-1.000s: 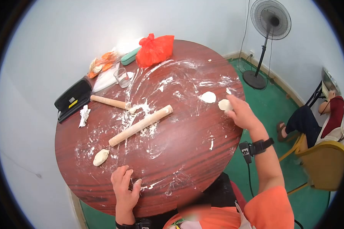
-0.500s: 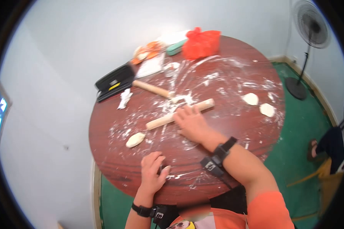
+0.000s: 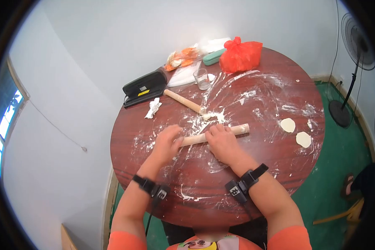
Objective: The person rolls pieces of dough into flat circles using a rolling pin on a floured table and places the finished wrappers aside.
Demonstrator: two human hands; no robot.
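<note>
A pale wooden rolling pin (image 3: 196,139) lies at a slant on the floury round table (image 3: 221,183). My right hand (image 3: 221,141) rests over its middle, fingers curled across the wood. At the pin's left end is my left hand (image 3: 167,141), slightly blurred, its fingers bent around that end and covering it. The pale dough lump seen earlier is hidden, around where my left hand and wrist now are. Beyond the pin, a second wooden rolling pin (image 3: 184,101) points toward a patch of flour with dough scraps (image 3: 208,117). Two flat dough rounds (image 3: 288,125) lie to the right.
Along the far edge stand an open black case (image 3: 143,89), a drinking glass (image 3: 202,79), a green case (image 3: 213,57) and a red plastic bag (image 3: 241,56). A crumpled tissue (image 3: 153,108) lies at left. A standing fan (image 3: 354,75) and a person's foot (image 3: 348,185) are at right.
My left hand has moved up from the near table edge to the rolling pin's left end. My right hand stays on the pin, which sits slightly nearer me. The view has shifted.
</note>
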